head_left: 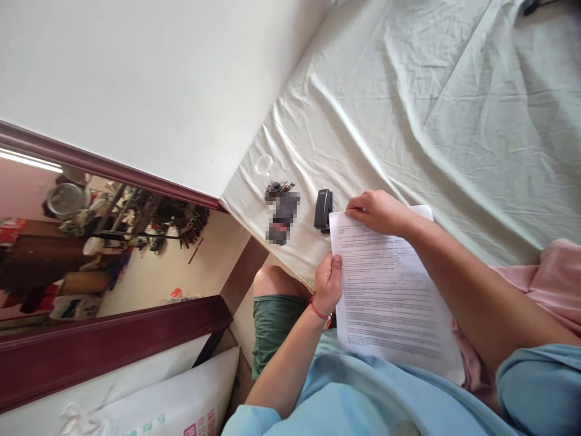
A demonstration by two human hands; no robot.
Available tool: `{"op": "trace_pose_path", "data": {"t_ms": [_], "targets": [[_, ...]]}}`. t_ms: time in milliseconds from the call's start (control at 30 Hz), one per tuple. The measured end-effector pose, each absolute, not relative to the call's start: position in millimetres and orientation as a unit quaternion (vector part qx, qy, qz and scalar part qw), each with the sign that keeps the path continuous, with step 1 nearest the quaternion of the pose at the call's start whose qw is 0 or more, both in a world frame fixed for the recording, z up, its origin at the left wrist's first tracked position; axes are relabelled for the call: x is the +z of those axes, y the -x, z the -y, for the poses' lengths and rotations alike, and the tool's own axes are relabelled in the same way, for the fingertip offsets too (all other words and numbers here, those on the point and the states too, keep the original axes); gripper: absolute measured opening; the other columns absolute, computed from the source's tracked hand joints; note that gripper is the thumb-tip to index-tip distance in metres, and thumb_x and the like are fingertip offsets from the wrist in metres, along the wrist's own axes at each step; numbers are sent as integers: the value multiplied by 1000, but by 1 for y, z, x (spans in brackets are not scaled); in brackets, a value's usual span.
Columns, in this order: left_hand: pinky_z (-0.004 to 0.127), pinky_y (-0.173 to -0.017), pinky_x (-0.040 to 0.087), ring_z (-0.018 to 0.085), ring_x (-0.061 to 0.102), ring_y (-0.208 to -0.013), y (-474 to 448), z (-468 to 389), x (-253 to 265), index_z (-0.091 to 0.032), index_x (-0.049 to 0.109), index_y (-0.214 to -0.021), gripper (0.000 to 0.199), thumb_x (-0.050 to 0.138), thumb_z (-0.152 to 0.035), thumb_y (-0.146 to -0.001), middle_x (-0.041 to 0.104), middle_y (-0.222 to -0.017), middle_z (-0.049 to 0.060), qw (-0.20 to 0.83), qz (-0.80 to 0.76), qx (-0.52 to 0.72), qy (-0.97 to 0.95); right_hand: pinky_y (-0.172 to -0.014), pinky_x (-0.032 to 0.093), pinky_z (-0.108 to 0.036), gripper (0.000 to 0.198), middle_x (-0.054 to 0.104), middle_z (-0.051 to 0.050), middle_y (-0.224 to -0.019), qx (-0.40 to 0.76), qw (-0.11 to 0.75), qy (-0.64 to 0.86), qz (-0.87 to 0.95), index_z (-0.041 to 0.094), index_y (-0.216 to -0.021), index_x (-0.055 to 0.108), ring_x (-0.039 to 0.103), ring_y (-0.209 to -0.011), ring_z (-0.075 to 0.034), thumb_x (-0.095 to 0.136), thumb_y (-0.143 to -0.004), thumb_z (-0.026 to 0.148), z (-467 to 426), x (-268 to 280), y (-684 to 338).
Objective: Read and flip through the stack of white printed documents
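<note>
Your left hand pinches the left edge of the printed paper between thumb and fingers, while your right hand, fingers curled together, holds its top edge, above your lap and just beside the black stapler.

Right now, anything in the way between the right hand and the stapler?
Nothing visible. Only a strip of pale sheet shows between the right hand and the black stapler. The printed paper's upper left corner comes right up by the stapler; can't tell if they touch.
</note>
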State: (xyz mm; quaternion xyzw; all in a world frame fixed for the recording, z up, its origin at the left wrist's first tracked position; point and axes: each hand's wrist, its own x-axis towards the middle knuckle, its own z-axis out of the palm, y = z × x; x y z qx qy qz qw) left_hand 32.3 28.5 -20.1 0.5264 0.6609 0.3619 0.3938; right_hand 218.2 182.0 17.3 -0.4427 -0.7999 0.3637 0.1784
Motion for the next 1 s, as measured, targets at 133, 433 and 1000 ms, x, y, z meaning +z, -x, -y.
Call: {"op": "trace_pose_path", "data": {"t_ms": [133, 433, 1000], "targets": [[30, -70, 47, 18, 56, -73, -34, -27, -15, -20, 59, -85, 56, 47, -73, -100, 63, -77, 3, 421, -659, 358, -511, -85, 43, -37, 29, 76, -9, -91, 334, 164, 444, 815, 20, -95, 77, 65, -101, -26, 51, -102, 27, -181, 10, -210], [25, -56, 40, 11, 50, -57, -7, -43, -12, -22, 56, -99, 31, 52, -52, -102, 71, -85, 2, 281, -744, 368, -481, -85, 42, -38, 29, 74, -9, -89, 314, 140, 442, 828, 21, -91, 76, 64, -97, -25, 50, -103, 27, -181, 10, -211], [33, -73, 45, 26, 70, -80, -15, -145, 13, -22, 62, -70, 33, 64, -46, -94, 75, -78, 9, 129, -792, 134, -581, -79, 40, -39, 35, 77, -12, -91, 272, 56, 464, 841, 19, -94, 78, 66, -93, -27, 46, -105, 27, -184, 7, -215]]}}
